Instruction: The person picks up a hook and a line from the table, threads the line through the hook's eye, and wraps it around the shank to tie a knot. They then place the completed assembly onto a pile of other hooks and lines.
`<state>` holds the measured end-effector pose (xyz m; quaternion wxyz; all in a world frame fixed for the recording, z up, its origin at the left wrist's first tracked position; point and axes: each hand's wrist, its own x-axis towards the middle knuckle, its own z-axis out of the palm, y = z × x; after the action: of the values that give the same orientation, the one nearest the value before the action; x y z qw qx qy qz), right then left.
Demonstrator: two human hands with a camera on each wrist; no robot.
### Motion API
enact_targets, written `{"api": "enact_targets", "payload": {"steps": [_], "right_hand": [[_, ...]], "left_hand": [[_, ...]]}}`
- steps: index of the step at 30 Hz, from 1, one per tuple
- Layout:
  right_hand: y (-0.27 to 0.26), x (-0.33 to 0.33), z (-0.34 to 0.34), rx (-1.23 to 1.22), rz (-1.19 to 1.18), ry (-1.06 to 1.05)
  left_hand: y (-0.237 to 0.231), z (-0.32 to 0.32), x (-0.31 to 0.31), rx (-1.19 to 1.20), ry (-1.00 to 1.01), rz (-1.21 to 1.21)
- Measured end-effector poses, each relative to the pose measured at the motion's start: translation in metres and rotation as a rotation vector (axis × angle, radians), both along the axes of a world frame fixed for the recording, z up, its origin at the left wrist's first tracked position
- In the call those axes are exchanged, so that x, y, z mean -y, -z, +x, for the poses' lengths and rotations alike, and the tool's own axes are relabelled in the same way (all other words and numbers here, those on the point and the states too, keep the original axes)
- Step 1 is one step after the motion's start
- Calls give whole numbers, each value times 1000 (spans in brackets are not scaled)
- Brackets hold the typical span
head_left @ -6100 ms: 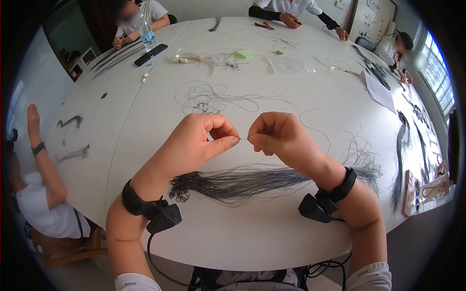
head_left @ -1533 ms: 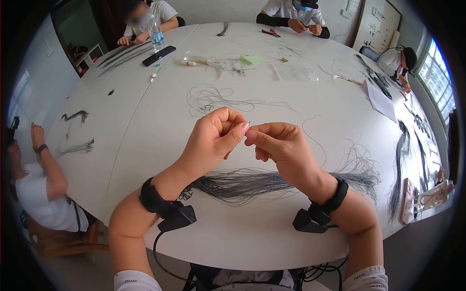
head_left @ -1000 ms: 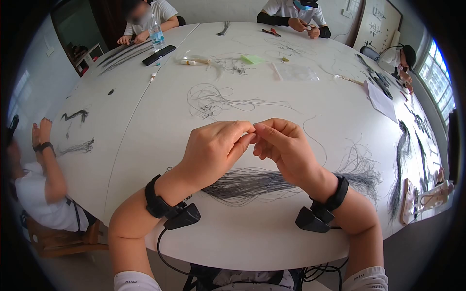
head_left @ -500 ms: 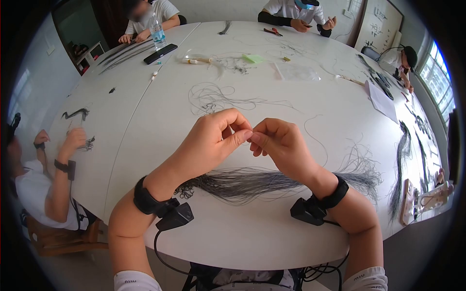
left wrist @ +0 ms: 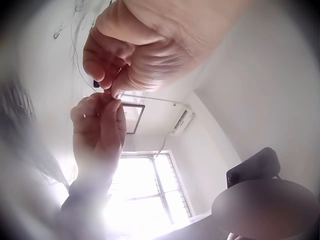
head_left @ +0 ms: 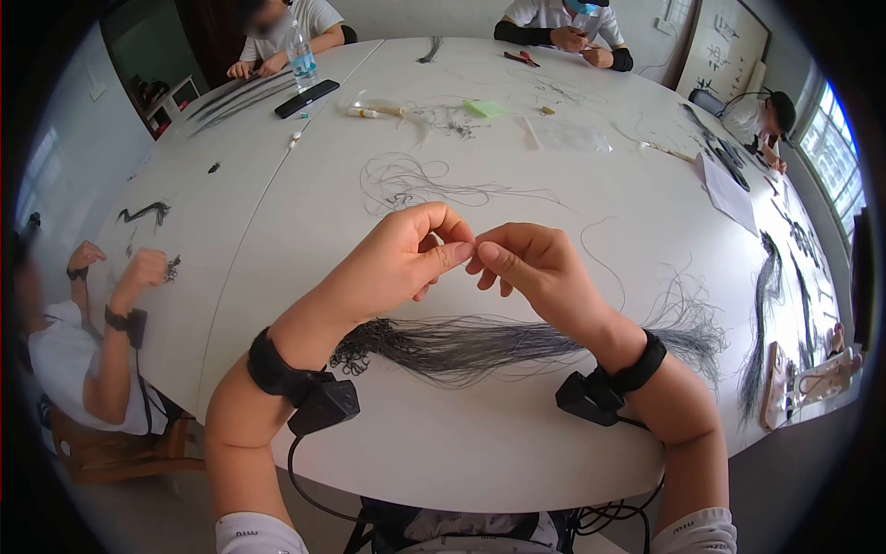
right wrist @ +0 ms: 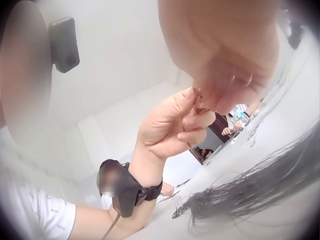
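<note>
My left hand [head_left: 401,254] and right hand [head_left: 535,268] meet fingertip to fingertip over the white table [head_left: 425,452], each with thumb and index finger pinched together. A tiny dark bit of thin strand [right wrist: 200,96] shows between the fingertips in the right wrist view; most of it is hidden by the fingers. Below the hands lies a long bundle of thin dark strands [head_left: 480,349], its left end a cluster of small loops [head_left: 355,346] and its right end frayed [head_left: 692,332]. A loose tangle of strands [head_left: 406,180] lies beyond my hands.
A single curved strand [head_left: 614,263] lies right of my hands. Farther off are a phone [head_left: 306,99], a water bottle [head_left: 302,65], a green paper [head_left: 482,109], a plastic bag [head_left: 572,137] and red-handled pliers [head_left: 522,58]. More dark bundles [head_left: 761,314] lie at right. Several people sit around the table.
Six seconds ago a short thin strand spanned a gap between my hands; now the fingertips meet. The left hand bent over a second ago and has since turned back. The person at left lowered their hands.
</note>
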<state>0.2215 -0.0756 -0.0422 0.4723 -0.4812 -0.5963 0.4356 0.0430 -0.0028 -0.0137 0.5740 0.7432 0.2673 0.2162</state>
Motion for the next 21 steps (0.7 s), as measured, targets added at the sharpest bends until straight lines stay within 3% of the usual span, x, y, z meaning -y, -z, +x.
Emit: {"api": "enact_targets", "payload": {"steps": [5, 10, 13, 15, 16, 21], "right_hand": [[1, -1, 5, 56, 4, 5], [-3, -1, 5, -97, 36, 129], [-6, 0, 9, -138, 81, 128], [-15, 2, 12, -174, 93, 120], [-20, 3, 14, -211, 104, 111], [-51, 11, 33, -404, 202, 86]], "left_hand": [[1, 2, 3, 21, -8, 37], [1, -2, -5, 124, -40, 16], [5, -5, -14, 175, 122, -76], [14, -6, -23, -145, 327, 39], [17, -6, -23, -238, 258, 194], [22, -12, -41, -448, 195, 280]]}}
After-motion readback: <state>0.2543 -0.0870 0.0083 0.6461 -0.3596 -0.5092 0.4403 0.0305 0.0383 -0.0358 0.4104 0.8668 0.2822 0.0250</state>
